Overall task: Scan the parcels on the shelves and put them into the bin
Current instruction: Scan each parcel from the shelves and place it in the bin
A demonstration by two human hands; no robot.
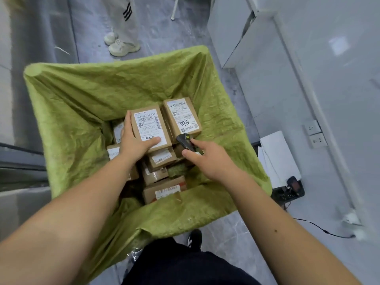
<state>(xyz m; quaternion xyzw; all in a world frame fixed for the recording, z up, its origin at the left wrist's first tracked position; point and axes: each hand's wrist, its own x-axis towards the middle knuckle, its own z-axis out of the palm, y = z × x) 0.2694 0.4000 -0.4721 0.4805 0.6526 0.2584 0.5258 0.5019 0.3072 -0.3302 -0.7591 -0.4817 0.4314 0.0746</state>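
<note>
while the left hand (133, 140) is gripping the parcel (151, 128) lengthwise over the bin (82, 95), the right hand (207, 159) is holding the scanner (185, 142) just beside it.

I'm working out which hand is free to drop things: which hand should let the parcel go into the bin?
Left. The left hand already grips the parcel over the green-lined bin; the right hand holds the scanner.
</note>
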